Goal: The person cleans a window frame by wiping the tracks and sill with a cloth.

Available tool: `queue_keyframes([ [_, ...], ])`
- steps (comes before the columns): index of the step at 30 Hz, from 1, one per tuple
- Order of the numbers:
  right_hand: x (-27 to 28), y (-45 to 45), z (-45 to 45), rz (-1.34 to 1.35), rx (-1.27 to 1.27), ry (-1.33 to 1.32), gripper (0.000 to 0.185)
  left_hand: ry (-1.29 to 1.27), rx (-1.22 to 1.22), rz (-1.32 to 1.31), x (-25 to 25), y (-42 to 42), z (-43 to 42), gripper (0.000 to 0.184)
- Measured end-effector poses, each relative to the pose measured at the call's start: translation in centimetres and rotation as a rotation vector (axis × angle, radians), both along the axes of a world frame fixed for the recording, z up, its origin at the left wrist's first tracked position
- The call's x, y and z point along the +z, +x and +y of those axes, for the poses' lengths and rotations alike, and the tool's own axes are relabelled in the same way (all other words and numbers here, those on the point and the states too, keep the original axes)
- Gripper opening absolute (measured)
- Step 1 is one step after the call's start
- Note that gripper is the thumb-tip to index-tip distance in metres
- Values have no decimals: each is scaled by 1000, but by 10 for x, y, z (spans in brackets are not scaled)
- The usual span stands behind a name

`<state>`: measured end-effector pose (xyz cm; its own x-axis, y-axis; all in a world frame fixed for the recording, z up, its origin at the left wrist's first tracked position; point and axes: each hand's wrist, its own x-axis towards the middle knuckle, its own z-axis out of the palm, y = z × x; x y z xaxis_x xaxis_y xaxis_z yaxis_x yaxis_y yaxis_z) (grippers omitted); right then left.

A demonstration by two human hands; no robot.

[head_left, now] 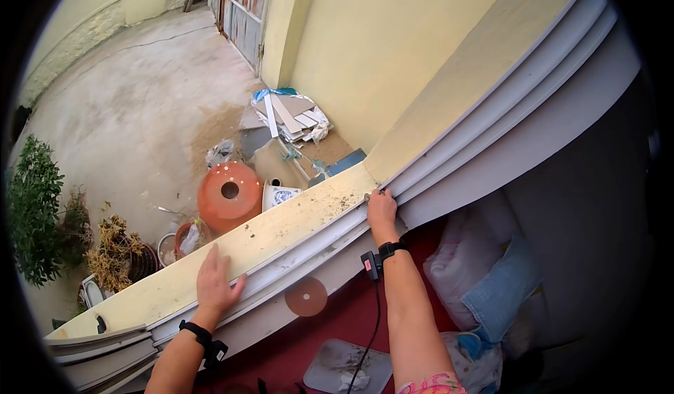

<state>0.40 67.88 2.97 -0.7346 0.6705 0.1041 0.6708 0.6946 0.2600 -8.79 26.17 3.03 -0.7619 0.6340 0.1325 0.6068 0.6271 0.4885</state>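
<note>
My left hand (217, 282) rests on the yellow outer window ledge (263, 236), its fingers stretched out and nothing in it. At the right end of that ledge, where the white window track (309, 257) meets the frame (491, 106), my right hand (381, 208) has its fingers curled together around something small that I cannot make out. Dark crumbs of dirt lie on the ledge between the hands. Both wrists wear black bands with small devices, and a black cable hangs from the right one.
Outside stand a large orange pot (230, 215), a pile of boards (288, 117), potted plants (35, 211) and a metal door (246, 8). Inside, a grey tray (337, 366) lies on a red surface, with a pillow (463, 261) and denim cloth (502, 289) at right.
</note>
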Motion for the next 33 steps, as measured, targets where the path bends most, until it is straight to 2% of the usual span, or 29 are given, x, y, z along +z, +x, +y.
queue_keyframes([
  [3, 12, -2, 0, 66, -8, -94, 13, 1, 0, -16, 3, 1, 1, 48],
  [6, 25, -2, -15, 56, -11, -302, 20, -18, -10, 26, 6, 1, 2, 48],
  [11, 33, -5, -88, 53, 38, -479, 19, -17, -1, -8, 3, 1, 1, 48],
  [15, 42, 6, -87, 90, 161, -400, 12, 1, -2, 7, -5, 0, 0, 48],
  [17, 46, 11, -62, 230, 283, -16, 6, 2, 5, -2, -5, 0, -2, 48],
  [19, 47, 11, -36, 274, 305, 216, 4, 16, -1, -25, -1, 0, -1, 48],
  [23, 15, 7, -2, 163, 188, 139, 8, -20, 12, -8, -1, 0, 0, 49],
  [25, -8, 7, 8, 39, 98, -17, 11, -18, -3, 11, -2, 0, 0, 49],
  [26, -20, 3, 13, 86, 37, -40, 13, -25, -7, 10, -1, 0, 0, 49],
  [29, -10, 2, 7, 173, -17, -171, 12, -17, -9, -6, 2, 0, 1, 48],
  [33, 42, 15, -17, 258, 9, -212, 15, -3, 2, -32, 3, 1, 2, 48],
])
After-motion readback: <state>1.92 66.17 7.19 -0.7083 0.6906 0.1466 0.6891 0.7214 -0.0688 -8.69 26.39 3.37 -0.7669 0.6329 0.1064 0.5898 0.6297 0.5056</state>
